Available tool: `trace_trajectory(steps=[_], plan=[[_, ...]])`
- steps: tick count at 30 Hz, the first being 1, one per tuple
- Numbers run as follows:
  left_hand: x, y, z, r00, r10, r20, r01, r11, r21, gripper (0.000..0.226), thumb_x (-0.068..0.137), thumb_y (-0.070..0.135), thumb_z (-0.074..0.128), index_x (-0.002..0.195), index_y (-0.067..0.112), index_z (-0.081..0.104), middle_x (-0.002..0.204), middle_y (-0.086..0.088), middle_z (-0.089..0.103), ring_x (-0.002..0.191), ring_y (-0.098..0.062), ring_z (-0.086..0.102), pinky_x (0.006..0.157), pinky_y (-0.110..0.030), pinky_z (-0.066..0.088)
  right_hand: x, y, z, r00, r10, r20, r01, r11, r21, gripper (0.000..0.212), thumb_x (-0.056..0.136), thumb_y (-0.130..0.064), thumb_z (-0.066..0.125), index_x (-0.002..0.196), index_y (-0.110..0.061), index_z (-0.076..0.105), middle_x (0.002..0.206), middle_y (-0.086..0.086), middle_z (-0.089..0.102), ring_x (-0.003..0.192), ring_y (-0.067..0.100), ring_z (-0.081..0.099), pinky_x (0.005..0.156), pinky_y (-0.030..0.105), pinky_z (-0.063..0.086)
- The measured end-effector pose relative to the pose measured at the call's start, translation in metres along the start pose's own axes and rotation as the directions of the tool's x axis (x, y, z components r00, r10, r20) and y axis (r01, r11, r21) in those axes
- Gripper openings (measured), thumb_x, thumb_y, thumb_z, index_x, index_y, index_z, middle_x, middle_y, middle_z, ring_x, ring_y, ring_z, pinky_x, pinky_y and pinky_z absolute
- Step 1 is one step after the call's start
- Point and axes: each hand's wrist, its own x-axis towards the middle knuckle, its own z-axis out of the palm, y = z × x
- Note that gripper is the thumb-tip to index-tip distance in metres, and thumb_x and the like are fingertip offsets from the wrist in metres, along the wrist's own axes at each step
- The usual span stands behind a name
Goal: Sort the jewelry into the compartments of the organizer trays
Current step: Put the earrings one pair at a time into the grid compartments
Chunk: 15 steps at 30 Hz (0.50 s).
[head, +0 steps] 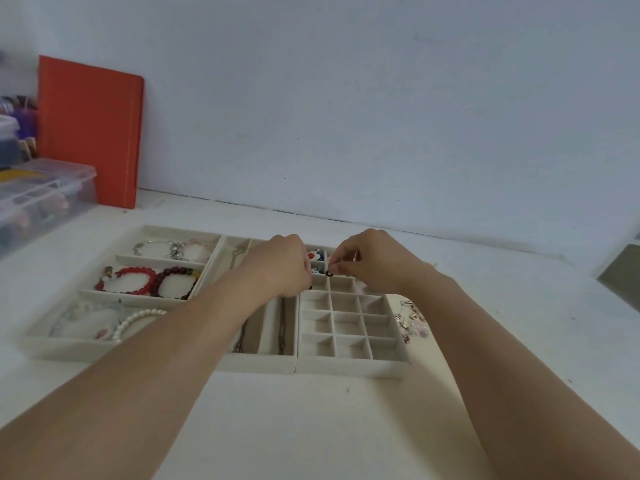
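Three beige organizer trays sit side by side on the white table. The left tray [45, 344] holds bead bracelets, among them a red one [126, 284], and a pearl strand [138, 318]. The middle tray [258, 365] has long slots with dark chains. The right grid tray [349, 367] has several small square cells. My right hand [367, 261] pinches a small black earring [329, 273] above the grid tray's far cells. My left hand [282, 263] is closed over the same area, with a small dark piece [310, 287] showing at its fingertips.
A pile of loose earrings [412, 322] lies on the table just right of the grid tray. An orange book [90, 133] leans on the wall at the back left, next to clear plastic boxes [38, 199]. A grey object [623, 275] is at the right edge.
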Motion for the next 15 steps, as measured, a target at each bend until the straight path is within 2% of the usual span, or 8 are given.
trace_trajectory(steps=[2, 5, 8, 10, 15], plan=[[0.0, 0.001, 0.0, 1.0, 0.0, -0.006, 0.0, 1.0, -0.004, 0.012, 0.084, 0.02, 0.068, 0.086, 0.027, 0.078, 0.093, 0.002, 0.072, 0.087, -0.019, 0.067, 0.078, -0.033, 0.059, 0.006, -0.003, 0.002, 0.999, 0.006, 0.038, -0.005, 1.0, -0.029, 0.006, 0.087, -0.03, 0.076, 0.082, -0.031, 0.078, 0.082, -0.007, 0.07, 0.066, 0.005, 0.055, 0.062, 0.019, 0.043], [0.0, 0.002, 0.001, 1.0, -0.014, -0.008, 0.014, 1.0, 0.008, 0.013, 0.082, 0.02, 0.068, 0.089, 0.027, 0.078, 0.092, 0.002, 0.071, 0.086, -0.019, 0.066, 0.077, -0.033, 0.058, 0.01, -0.005, 0.009, 0.997, -0.017, 0.081, 0.025, 0.995, -0.1, 0.009, 0.088, -0.026, 0.074, 0.084, -0.032, 0.079, 0.08, -0.013, 0.069, 0.066, -0.008, 0.055, 0.057, 0.007, 0.038], [0.001, 0.003, 0.002, 0.999, -0.052, -0.006, 0.052, 0.998, -0.03, 0.013, 0.081, 0.021, 0.068, 0.091, 0.024, 0.076, 0.093, 0.0, 0.072, 0.086, -0.021, 0.067, 0.079, -0.035, 0.059, 0.011, -0.006, 0.011, 0.996, -0.034, 0.086, 0.045, 0.99, -0.13, 0.015, 0.089, -0.021, 0.07, 0.086, -0.032, 0.08, 0.077, -0.016, 0.067, 0.064, -0.013, 0.055, 0.056, 0.004, 0.038], [0.002, 0.002, 0.002, 0.997, -0.081, -0.005, 0.081, 0.995, -0.061, 0.014, 0.081, 0.022, 0.068, 0.093, 0.022, 0.076, 0.094, -0.002, 0.072, 0.088, -0.022, 0.068, 0.081, -0.035, 0.06, 0.011, -0.006, 0.011, 0.995, -0.037, 0.095, 0.051, 0.988, -0.148, 0.015, 0.089, -0.021, 0.069, 0.088, -0.031, 0.08, 0.074, -0.016, 0.064, 0.065, -0.006, 0.055, 0.058, 0.007, 0.036], [0.001, 0.003, 0.001, 0.995, -0.1, 0.009, 0.1, 0.992, -0.073, 0.01, 0.08, 0.023, 0.071, 0.088, 0.024, 0.077, 0.093, -0.003, 0.072, 0.087, -0.022, 0.068, 0.078, -0.031, 0.059, 0.012, -0.006, 0.014, 0.993, -0.043, 0.113, 0.059, 0.989, -0.137, 0.012, 0.088, -0.026, 0.071, 0.09, -0.033, 0.081, 0.082, -0.01, 0.072, 0.083, 0.007, 0.064, 0.075, 0.025, 0.051]])
